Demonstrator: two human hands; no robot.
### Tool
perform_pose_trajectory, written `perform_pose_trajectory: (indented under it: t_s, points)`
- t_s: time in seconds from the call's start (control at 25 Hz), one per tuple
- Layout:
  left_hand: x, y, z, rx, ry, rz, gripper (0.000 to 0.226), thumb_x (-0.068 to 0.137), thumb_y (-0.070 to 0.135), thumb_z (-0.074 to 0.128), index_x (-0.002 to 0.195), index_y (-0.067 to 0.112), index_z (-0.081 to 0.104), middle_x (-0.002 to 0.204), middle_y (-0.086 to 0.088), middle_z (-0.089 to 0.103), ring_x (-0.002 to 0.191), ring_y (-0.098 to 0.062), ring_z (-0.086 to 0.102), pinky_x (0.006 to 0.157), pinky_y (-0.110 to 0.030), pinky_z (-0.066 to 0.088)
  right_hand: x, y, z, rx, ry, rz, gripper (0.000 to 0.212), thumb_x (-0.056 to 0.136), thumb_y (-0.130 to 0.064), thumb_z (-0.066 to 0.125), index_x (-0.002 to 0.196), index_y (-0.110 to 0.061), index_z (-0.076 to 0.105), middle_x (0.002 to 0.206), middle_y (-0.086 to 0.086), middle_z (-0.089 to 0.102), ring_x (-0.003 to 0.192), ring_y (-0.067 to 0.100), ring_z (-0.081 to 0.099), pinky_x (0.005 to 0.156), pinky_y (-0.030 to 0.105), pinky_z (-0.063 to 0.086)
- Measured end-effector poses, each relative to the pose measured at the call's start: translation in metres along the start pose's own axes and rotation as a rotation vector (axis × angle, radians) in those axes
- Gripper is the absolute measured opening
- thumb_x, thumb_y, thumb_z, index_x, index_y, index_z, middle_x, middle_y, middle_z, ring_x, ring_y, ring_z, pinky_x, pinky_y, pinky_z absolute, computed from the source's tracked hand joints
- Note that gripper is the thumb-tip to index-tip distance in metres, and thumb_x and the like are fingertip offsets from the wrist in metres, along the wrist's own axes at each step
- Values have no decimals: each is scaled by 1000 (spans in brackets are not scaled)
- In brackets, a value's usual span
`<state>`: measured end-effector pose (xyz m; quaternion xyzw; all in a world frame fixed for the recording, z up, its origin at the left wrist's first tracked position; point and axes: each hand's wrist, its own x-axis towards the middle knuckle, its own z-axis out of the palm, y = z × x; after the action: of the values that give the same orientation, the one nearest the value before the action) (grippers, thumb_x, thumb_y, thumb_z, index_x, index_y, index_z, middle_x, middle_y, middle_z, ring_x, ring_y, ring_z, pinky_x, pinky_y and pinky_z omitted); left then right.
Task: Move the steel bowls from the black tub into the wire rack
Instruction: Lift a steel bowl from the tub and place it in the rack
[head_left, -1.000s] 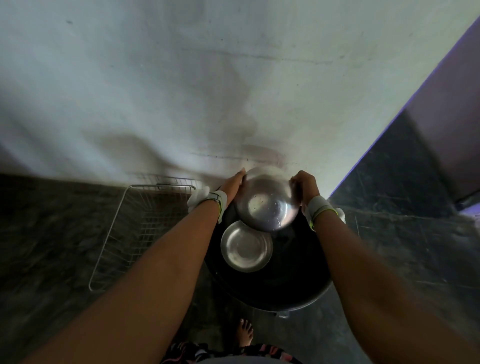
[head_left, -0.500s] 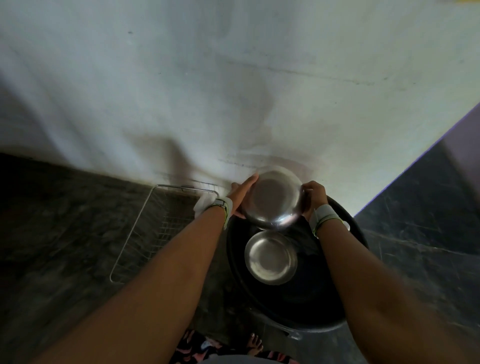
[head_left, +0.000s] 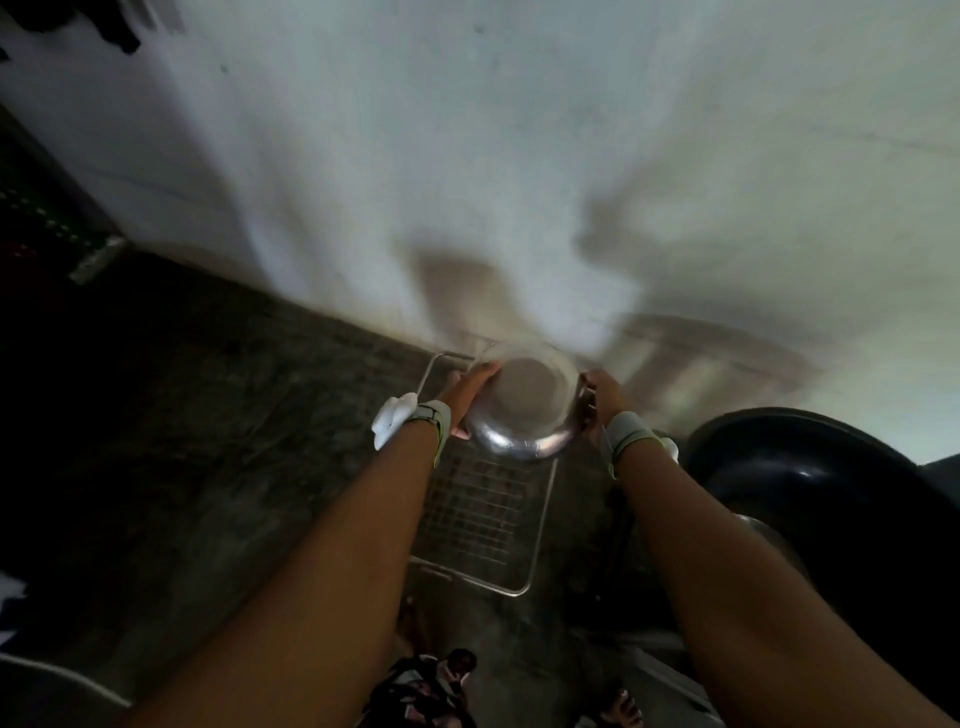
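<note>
I hold a steel bowl (head_left: 524, 405) between both hands above the far end of the wire rack (head_left: 540, 525). My left hand (head_left: 470, 397) grips its left rim and my right hand (head_left: 602, 397) grips its right rim. The bowl tilts with its opening facing away from me, towards the wall. The rack's grid floor lies bare below the bowl. The black tub (head_left: 810, 467) stands at the right, and a sliver of a second steel bowl (head_left: 763, 535) shows inside it behind my right forearm.
A pale wall rises directly behind the rack and tub. The floor is dark stone. My foot (head_left: 621, 709) and patterned clothing (head_left: 421, 691) are at the bottom. Dark objects sit at the far left edge.
Both hands carried the bowl left, out from above the tub to above the rack. The view swung left, so the tub now sits at the right edge.
</note>
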<state>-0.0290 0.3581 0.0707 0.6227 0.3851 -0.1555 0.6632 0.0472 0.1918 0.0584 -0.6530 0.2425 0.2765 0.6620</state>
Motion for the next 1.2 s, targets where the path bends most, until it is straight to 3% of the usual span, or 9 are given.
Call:
perform_pose_trajectory:
  t_s: [0.12, 0.24, 0.36, 0.44, 0.52, 0.68, 0.84, 0.96, 1.2]
  points:
    - [34, -23, -47, -22, 24, -100, 79, 83, 47, 60, 147, 15, 25, 150, -12, 36, 133, -37, 40, 100, -54, 41, 18, 30, 56, -66, -7, 97, 24, 90, -30, 50, 84, -11, 62, 85, 5, 56, 75, 21, 50, 76, 33, 45]
    - [70, -47, -68, -48, -25, -151, 80, 85, 41, 61, 149, 14, 21, 152, -12, 34, 135, -35, 38, 99, -49, 40, 41, 62, 83, -108, 12, 219, 48, 90, -37, 51, 128, -8, 54, 121, 12, 57, 115, 31, 53, 105, 44, 41]
    - [138, -96, -72, -65, -40, -166, 76, 87, 28, 63, 148, 10, 24, 149, -12, 39, 133, -32, 43, 88, -38, 40, 89, 112, 94, -67, 4, 319, 45, 90, -40, 49, 127, -14, 53, 114, 12, 59, 109, 30, 57, 93, 40, 44]
    - [175, -133, -74, -71, -1, -171, 77, 84, 21, 68, 148, 8, 26, 147, -12, 43, 131, -31, 45, 95, -37, 42, 127, 151, 92, -70, 7, 377, 37, 90, -42, 48, 117, -18, 55, 106, 10, 59, 91, 24, 56, 86, 39, 43]
    - [241, -184, -75, -63, 25, -163, 76, 80, 22, 72, 145, 8, 34, 146, -15, 46, 131, -31, 47, 107, -45, 41, 192, 204, 99, -110, 31, 381, 37, 91, -43, 46, 117, -18, 56, 101, 9, 60, 90, 24, 54, 85, 40, 44]
    - [345, -288, -78, -21, 96, -155, 82, 75, 23, 76, 144, 9, 35, 146, -15, 44, 132, -31, 44, 110, -49, 39, 296, 314, 118, -208, 58, 359, 37, 96, -34, 41, 122, -11, 54, 112, 13, 56, 89, 27, 54, 83, 41, 43]
    - [410, -384, -76, 17, 79, -250, 93, 75, 26, 76, 150, 13, 22, 152, -13, 33, 137, -31, 38, 111, -47, 37, 366, 417, 124, -301, -28, 336, 42, 99, -28, 36, 130, -1, 47, 136, 25, 50, 124, 40, 47, 109, 51, 37]
    - [439, -427, -72, 102, 118, -261, 96, 75, 26, 77, 150, 11, 20, 155, -13, 25, 140, -32, 32, 113, -46, 35, 392, 466, 121, -446, -85, 331, 48, 97, -31, 44, 135, -2, 44, 138, 27, 49, 127, 41, 47, 109, 55, 36]
    - [465, -454, -69, 127, 124, -272, 97, 73, 24, 78, 150, 13, 19, 154, -15, 30, 138, -33, 36, 111, -49, 37, 405, 491, 120, -597, -103, 304, 62, 93, -21, 54, 144, 2, 28, 143, 22, 43, 135, 38, 40, 112, 50, 34]
